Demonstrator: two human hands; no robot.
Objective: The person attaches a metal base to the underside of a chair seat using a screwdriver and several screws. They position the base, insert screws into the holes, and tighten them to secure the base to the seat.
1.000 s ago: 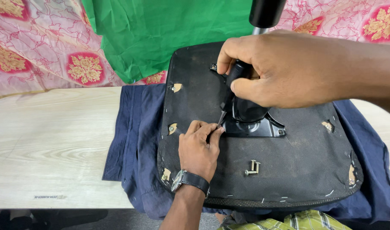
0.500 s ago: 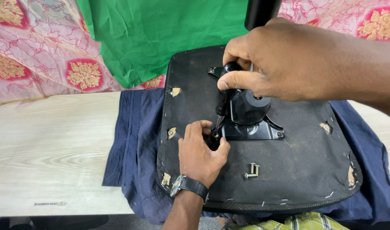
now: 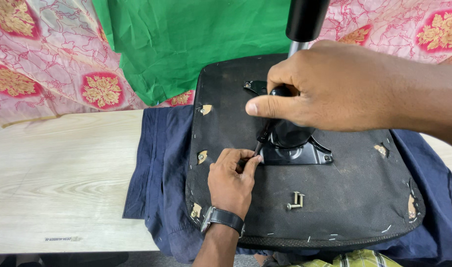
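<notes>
An upturned black chair seat (image 3: pixel 344 207) lies on a navy cloth (image 3: pixel 157 188) on the table. A black metal mounting plate (image 3: pixel 300 154) with a post (image 3: pixel 305 20) is fixed at the seat's middle. My right hand (image 3: pixel 329 89) grips the black handle of a screwdriver (image 3: pixel 263 134), whose shaft slants down to the plate's near-left corner. My left hand (image 3: pixel 232 182), with a wristwatch, pinches the screwdriver's tip at that corner. Two loose silver bolts (image 3: pixel 295 201) lie on the seat to the right of my left hand.
The light wooden table (image 3: pixel 58 183) extends to the left. A green cloth (image 3: pixel 186 44) and a pink patterned fabric (image 3: pixel 43 59) hang behind. Metal clips (image 3: pixel 202 157) and staples line the seat's edges. A checked garment (image 3: pixel 354 259) shows at the bottom edge.
My right hand has shifted up and right on the screwdriver handle and turned. My left hand stays at the tip, and the view has moved slightly.
</notes>
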